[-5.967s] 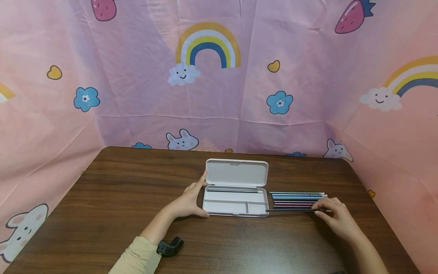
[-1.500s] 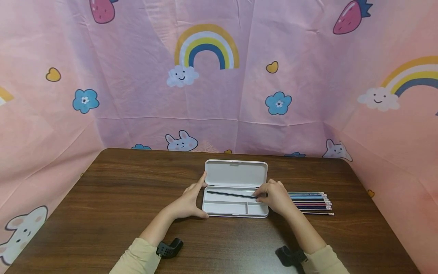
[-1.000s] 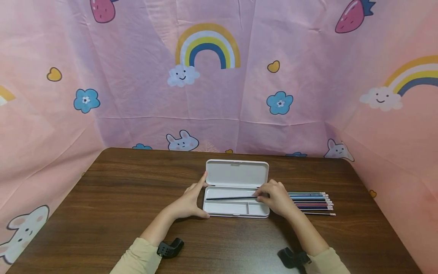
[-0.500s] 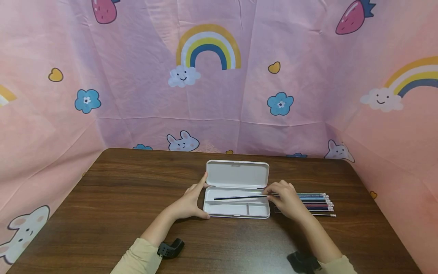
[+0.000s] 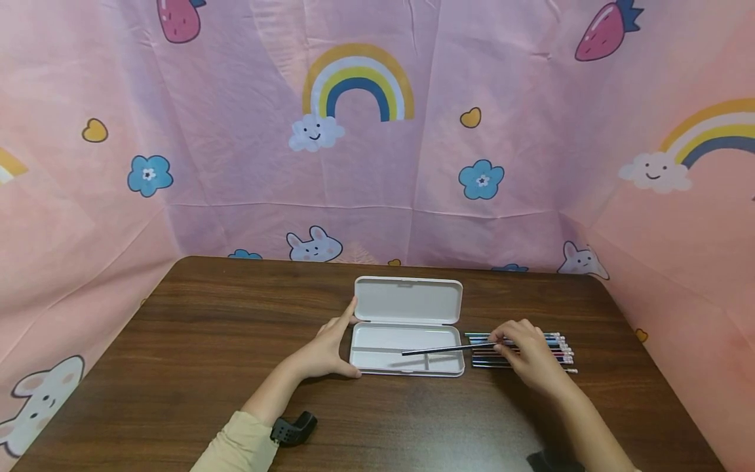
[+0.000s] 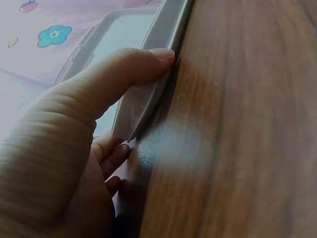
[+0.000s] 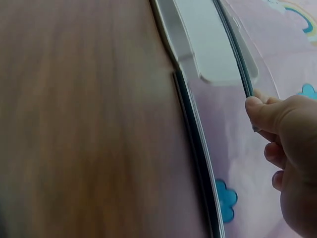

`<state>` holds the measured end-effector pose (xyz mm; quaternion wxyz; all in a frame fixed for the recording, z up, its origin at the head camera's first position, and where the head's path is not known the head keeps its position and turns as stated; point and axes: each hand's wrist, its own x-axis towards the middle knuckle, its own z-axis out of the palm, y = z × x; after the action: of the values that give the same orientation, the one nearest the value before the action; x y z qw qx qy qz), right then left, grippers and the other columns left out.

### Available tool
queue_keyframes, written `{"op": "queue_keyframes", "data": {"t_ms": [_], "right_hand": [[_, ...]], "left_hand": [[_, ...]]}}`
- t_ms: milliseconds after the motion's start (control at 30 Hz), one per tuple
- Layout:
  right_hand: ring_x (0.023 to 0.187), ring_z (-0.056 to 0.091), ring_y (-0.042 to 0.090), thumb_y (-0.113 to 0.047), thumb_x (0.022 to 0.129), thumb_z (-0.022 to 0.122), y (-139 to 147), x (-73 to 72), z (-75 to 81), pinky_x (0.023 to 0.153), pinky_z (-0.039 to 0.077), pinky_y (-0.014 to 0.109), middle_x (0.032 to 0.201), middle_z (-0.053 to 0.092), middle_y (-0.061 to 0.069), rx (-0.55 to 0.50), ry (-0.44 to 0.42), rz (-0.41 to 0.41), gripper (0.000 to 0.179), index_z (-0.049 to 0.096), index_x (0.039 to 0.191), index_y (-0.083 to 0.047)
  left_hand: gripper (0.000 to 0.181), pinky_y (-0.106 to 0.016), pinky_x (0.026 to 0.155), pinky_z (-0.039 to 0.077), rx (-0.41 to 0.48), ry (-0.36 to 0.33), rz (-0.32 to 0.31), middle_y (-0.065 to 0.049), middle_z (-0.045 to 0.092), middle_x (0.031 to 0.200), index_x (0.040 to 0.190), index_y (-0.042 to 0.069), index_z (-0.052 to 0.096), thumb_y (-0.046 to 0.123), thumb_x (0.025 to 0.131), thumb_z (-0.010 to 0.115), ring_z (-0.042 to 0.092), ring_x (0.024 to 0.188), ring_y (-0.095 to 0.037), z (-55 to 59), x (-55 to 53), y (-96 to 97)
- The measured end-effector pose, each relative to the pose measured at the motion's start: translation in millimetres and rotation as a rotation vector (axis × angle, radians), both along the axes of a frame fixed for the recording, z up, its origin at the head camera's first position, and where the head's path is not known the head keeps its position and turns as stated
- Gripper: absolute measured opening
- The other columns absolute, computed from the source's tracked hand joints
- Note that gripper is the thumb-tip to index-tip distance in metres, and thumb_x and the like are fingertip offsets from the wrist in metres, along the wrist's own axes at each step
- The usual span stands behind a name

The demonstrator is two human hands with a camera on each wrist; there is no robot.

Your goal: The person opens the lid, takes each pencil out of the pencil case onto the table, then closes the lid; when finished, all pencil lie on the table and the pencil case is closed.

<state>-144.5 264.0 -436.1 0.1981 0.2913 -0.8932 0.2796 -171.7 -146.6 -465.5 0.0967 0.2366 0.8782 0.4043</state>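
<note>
An open white pencil case (image 5: 383, 337) lies on the table, lid tilted back, its tray split into compartments. My left hand (image 5: 318, 351) holds the case's left end, thumb on the front edge (image 6: 148, 64) and fingers around the side toward the hinge. With thumb and fingertips my right hand (image 5: 531, 357) pinches dark pencils (image 5: 442, 350), seemingly two side by side in the right wrist view. They slant over the tray's right part, tips pointing left. Beneath and beside that hand lies a row of several pencils (image 5: 485, 360) with white erasers, partly hidden by it.
The brown wooden table (image 5: 236, 314) extends around the case on all sides. A pink patterned cloth (image 5: 236, 164) hangs behind and at both sides. A black wrist device (image 5: 293, 429) sits on the left wrist.
The dark pencils, which lay along the tray's back compartment, are now lifted and drawn rightward in my right hand, their tips swinging toward the front. My left hand stays put.
</note>
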Motion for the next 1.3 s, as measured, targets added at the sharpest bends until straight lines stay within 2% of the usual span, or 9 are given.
{"op": "queue_keyframes", "data": {"t_ms": [200,433,867,1067,1300], "right_hand": [[0.083,0.049,0.011,0.01,0.068,0.077,24,11.7,-4.4,0.073,0.03,0.03,0.09,0.063,-0.01,-0.005,0.06,-0.017,0.032,0.066,0.086,-0.014],[0.091,0.047,0.009,0.011,0.068,0.076,49,24.8,-5.5,0.073,0.028,0.04,0.092,0.062,-0.01,-0.021,-0.001,-0.074,0.034,0.067,0.088,-0.014],[0.08,0.045,0.007,0.012,0.064,0.076,84,39.8,-13.5,0.068,0.025,0.033,0.086,0.062,-0.011,-0.008,0.064,-0.169,0.037,0.067,0.085,-0.017],[0.082,0.045,0.004,0.014,0.063,0.076,96,44.6,-17.1,0.069,0.025,0.037,0.086,0.063,-0.008,-0.027,0.04,-0.199,0.037,0.067,0.083,-0.016],[0.084,0.043,0.001,0.012,0.065,0.076,107,49.0,-21.7,0.069,0.025,0.039,0.085,0.063,-0.007,-0.022,0.008,-0.238,0.034,0.067,0.083,-0.015]], "left_hand": [[0.137,-0.059,0.103,0.02,0.006,-0.001,-0.003,0.003,0.041,0.141,0.153,0.033,-0.009,0.031,0.059,0.092,0.025,0.134,-0.028,0.0,0.6,0.8],[0.139,-0.057,0.105,0.017,0.002,0.01,-0.003,0.003,0.042,0.14,0.153,0.031,-0.009,0.029,0.059,0.092,0.025,0.134,-0.026,-0.7,-0.2,-0.4],[0.139,-0.057,0.105,0.018,0.0,0.01,0.008,0.003,0.042,0.14,0.154,0.03,-0.008,0.028,0.058,0.092,0.026,0.134,-0.026,0.8,-0.2,-0.1],[0.139,-0.056,0.105,0.018,-0.006,0.004,0.009,0.003,0.042,0.14,0.153,0.031,-0.01,0.028,0.059,0.092,0.025,0.134,-0.025,1.4,0.0,0.2],[0.139,-0.057,0.104,0.019,0.004,0.013,0.004,0.001,0.043,0.14,0.154,0.026,-0.008,0.027,0.058,0.092,0.027,0.133,-0.027,2.9,0.8,1.0]]}}
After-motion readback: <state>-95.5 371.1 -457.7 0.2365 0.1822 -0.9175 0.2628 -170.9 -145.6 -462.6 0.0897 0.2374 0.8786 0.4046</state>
